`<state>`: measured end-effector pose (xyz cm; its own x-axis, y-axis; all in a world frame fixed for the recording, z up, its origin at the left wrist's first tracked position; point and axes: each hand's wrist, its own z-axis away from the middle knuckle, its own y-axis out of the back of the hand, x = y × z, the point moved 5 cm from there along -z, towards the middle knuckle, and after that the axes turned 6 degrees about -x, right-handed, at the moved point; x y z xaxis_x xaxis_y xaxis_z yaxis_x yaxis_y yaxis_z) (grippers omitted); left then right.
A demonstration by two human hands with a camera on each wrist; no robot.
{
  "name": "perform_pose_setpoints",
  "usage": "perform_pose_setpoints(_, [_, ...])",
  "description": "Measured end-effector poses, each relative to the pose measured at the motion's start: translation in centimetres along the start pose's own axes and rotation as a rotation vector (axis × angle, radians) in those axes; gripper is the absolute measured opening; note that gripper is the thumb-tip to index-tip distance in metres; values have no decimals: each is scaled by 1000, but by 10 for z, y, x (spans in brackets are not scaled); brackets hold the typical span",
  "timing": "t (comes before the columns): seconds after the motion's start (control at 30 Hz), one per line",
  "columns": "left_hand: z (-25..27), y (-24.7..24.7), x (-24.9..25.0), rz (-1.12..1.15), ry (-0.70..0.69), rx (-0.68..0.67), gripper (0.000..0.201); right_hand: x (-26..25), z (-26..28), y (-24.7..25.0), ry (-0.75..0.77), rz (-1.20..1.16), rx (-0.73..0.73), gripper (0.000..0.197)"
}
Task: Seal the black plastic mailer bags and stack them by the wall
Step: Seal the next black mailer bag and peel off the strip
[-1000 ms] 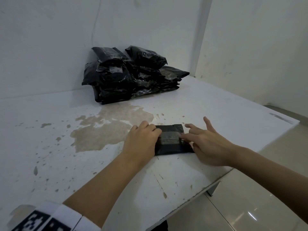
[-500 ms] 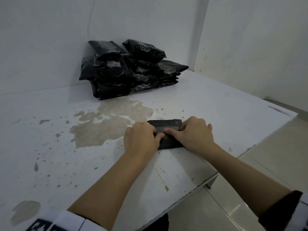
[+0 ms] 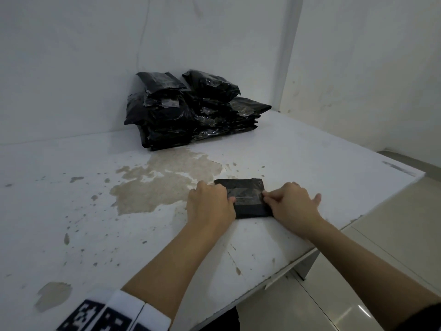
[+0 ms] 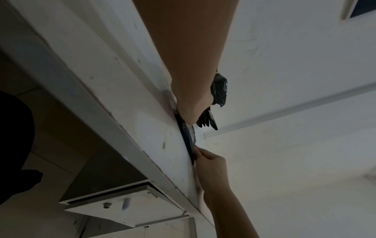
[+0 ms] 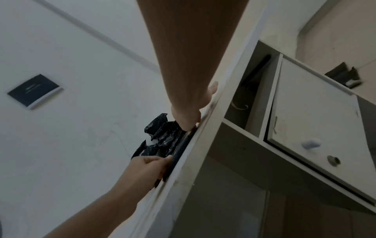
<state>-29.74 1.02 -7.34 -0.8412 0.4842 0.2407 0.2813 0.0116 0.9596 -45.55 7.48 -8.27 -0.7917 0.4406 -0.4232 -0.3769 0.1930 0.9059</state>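
Black mailer bag (image 3: 243, 199) flat between both grips, left hand (image 3: 210, 206) and right hand (image 3: 294, 206) with curled fingers pressing its ends; desk (image 3: 334, 163) edge just beside right grip.

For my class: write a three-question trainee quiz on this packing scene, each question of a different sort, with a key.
1. True or false: the mailer bag under the hands lies flat on the white table.
2. Where is the stack of black bags? A) on the floor B) on the table against the wall C) in a box
3. Fill in: the left hand and right hand sit at opposite ____ of the bag.

Key: 1 true; 2 B; 3 ends.
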Motion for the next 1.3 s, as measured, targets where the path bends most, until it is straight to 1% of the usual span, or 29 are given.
perform_pose_setpoints(0.07, [-5,2,5,-18,31,-8,37,0,2,-5,24,64,-5,26])
perform_pose_setpoints(0.17, [-17,-1,10,-51,150,-62,60,-2,3,-10,42,92,-11,29])
perform_pose_setpoints(0.23, [-23,-5,9,-2,228,-72,68,-1,3,-9,21,60,-23,29])
perform_pose_setpoints(0.27, [-25,-6,7,35,255,-65,66,0,2,-9,8,48,-31,31])
perform_pose_setpoints(0.33, [-27,-7,4,84,275,-38,55,0,1,-8,-18,-15,-39,41])
perform_pose_setpoints(0.4, [-26,-5,3,81,263,-6,42,-3,-1,-7,-64,-120,-4,53])
perform_pose_setpoints(0.47, [-26,-4,2,62,244,15,33,-6,-3,-8,-114,-156,43,59])
perform_pose_setpoints(0.53, [-24,-5,-1,57,226,26,30,-9,-4,-10,-138,-135,74,58])
perform_pose_setpoints(0.6, [-23,-5,-2,45,202,30,28,-9,-5,-12,-146,-159,80,50])
perform_pose_setpoints(0.67, [-21,-5,-3,33,175,32,28,-9,-3,-10,-154,-184,81,43])
perform_pose_setpoints(0.7, [-20,-5,-3,27,161,31,28,-7,-3,-9,-158,-190,81,42])
perform_pose_setpoints(0.77, [-17,-3,-3,15,141,34,31,-5,-1,-9,-149,-184,90,45])
perform_pose_setpoints(0.87, [-11,-4,-5,17,128,36,42,-6,1,-13,-123,-199,103,50])
perform_pose_setpoints(0.93, [-6,-5,-5,65,118,36,47,-9,2,-18,-118,-179,101,52])
perform_pose_setpoints(0.97, [-5,-5,-6,108,122,36,46,-10,3,-20,-109,-143,93,51])
perform_pose_setpoints(1.03, [-3,-4,-8,188,136,43,37,-11,3,-22,-95,-105,85,45])
perform_pose_setpoints(1.17, [-2,-1,-15,252,132,39,15,-8,5,-16,-100,-147,87,28])
perform_pose_setpoints(1.23, [-1,-2,-20,249,103,21,14,-12,7,-12,-108,-118,74,22])
perform_pose_setpoints(1.3, [3,-1,-23,227,17,-13,21,-15,9,-9,-105,-103,27,19])
